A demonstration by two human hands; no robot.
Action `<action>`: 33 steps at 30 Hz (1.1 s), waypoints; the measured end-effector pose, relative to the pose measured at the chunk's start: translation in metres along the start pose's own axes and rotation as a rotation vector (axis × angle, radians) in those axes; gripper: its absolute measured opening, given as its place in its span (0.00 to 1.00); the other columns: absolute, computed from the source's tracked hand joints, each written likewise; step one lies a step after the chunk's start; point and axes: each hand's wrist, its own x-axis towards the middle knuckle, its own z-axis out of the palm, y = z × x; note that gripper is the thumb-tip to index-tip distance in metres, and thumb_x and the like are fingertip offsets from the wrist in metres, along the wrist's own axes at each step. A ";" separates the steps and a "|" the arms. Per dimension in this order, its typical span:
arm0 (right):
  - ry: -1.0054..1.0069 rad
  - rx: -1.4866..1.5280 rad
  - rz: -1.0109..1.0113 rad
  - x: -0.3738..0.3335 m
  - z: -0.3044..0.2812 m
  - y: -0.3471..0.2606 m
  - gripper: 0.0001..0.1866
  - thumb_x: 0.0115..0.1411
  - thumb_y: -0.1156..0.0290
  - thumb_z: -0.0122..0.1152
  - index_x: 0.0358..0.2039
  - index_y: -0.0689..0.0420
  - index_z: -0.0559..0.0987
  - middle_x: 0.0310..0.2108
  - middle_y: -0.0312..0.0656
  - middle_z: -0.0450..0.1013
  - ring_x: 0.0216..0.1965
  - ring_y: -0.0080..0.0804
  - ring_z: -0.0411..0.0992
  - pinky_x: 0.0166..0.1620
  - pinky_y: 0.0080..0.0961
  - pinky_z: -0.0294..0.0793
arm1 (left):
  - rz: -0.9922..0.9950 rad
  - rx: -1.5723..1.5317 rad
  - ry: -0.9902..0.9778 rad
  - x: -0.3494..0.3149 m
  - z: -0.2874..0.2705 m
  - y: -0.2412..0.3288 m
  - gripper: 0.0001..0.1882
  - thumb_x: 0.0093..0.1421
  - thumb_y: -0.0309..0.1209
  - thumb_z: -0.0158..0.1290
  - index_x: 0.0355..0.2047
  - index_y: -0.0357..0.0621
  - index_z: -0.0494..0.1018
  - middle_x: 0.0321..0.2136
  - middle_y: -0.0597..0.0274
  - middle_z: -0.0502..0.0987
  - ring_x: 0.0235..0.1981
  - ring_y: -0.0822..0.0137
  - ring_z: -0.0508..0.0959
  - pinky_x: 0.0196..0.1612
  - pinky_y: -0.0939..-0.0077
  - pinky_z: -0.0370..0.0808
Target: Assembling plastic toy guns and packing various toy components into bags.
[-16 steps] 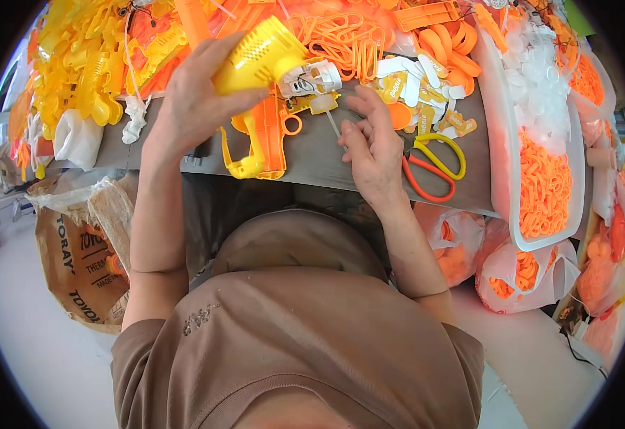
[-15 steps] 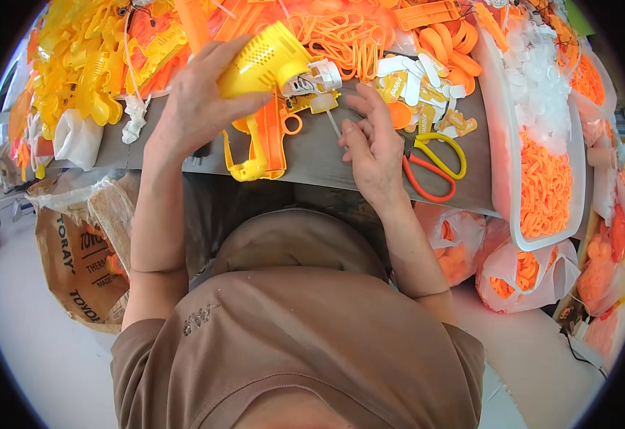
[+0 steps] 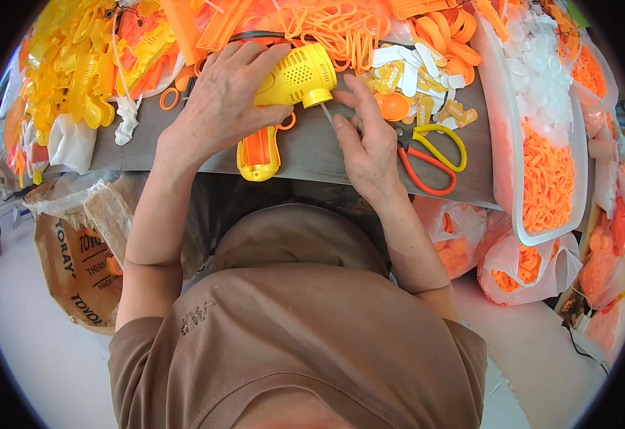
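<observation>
My left hand [image 3: 219, 100] grips a yellow plastic toy gun [image 3: 300, 75] from above, thumb below its perforated barrel and fingers over the far side. An orange and yellow handle [image 3: 259, 154] hangs beneath, toward the table's front edge. A round yellow cap-like part [image 3: 317, 96] sits under the barrel's right end, and a thin whitish tube [image 3: 326, 110] runs out of it. My right hand [image 3: 368, 139] has the tube's end between thumb and fingers, its forefinger close to the barrel's front. Whatever lies behind my left palm is hidden.
Right of my right hand lie scissors [image 3: 437, 159] with red and yellow handles. Behind them are labels [image 3: 405, 75], an orange cup-like piece [image 3: 393, 106] and orange loops [image 3: 341, 32]. A white bin [image 3: 504, 143] of orange parts stands right; yellow shells [image 3: 76, 64] pile up left.
The yellow gun body has turned and moved right, so its white inner mechanism no longer shows. The loose yellow frame piece at its handle now sits against the orange part.
</observation>
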 end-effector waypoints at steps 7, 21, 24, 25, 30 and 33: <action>-0.001 -0.029 -0.023 -0.001 0.000 -0.002 0.27 0.55 0.81 0.51 0.57 0.63 0.60 0.42 0.46 0.72 0.20 0.15 0.58 0.26 0.15 0.64 | -0.002 0.005 -0.007 0.000 0.004 0.000 0.33 0.42 0.37 0.59 0.50 0.40 0.66 0.37 0.54 0.70 0.41 0.55 0.70 0.45 0.63 0.67; -0.011 -0.036 0.000 0.001 0.001 -0.002 0.28 0.54 0.81 0.53 0.56 0.61 0.62 0.41 0.44 0.72 0.20 0.15 0.57 0.26 0.14 0.63 | -0.075 -0.078 -0.002 -0.001 0.007 0.004 0.32 0.42 0.36 0.59 0.49 0.39 0.65 0.34 0.51 0.68 0.37 0.53 0.72 0.41 0.63 0.70; -0.037 -0.015 0.038 0.002 -0.001 -0.004 0.28 0.54 0.80 0.54 0.56 0.61 0.62 0.41 0.44 0.72 0.20 0.14 0.57 0.26 0.14 0.63 | -0.131 -0.068 -0.022 -0.003 0.007 0.009 0.32 0.43 0.36 0.59 0.50 0.40 0.65 0.34 0.50 0.68 0.37 0.52 0.72 0.40 0.63 0.70; -0.056 -0.007 0.053 0.003 -0.002 -0.004 0.28 0.54 0.80 0.54 0.57 0.60 0.61 0.40 0.44 0.72 0.20 0.14 0.57 0.26 0.13 0.62 | -0.134 -0.067 -0.020 -0.003 0.007 0.010 0.32 0.43 0.36 0.59 0.50 0.40 0.65 0.34 0.50 0.68 0.37 0.52 0.72 0.40 0.63 0.70; -0.107 0.144 0.158 0.016 -0.002 -0.003 0.29 0.55 0.75 0.57 0.56 0.61 0.59 0.35 0.43 0.71 0.21 0.13 0.59 0.22 0.12 0.61 | -0.200 -0.096 0.002 -0.008 0.009 0.015 0.32 0.44 0.34 0.58 0.51 0.40 0.65 0.34 0.47 0.68 0.36 0.50 0.72 0.40 0.61 0.70; -0.116 0.194 0.254 0.026 0.002 -0.008 0.30 0.54 0.71 0.59 0.55 0.62 0.59 0.32 0.42 0.70 0.19 0.14 0.61 0.17 0.12 0.60 | -0.217 -0.100 0.013 -0.010 0.010 0.016 0.33 0.44 0.33 0.58 0.52 0.40 0.64 0.35 0.47 0.68 0.36 0.49 0.72 0.40 0.61 0.70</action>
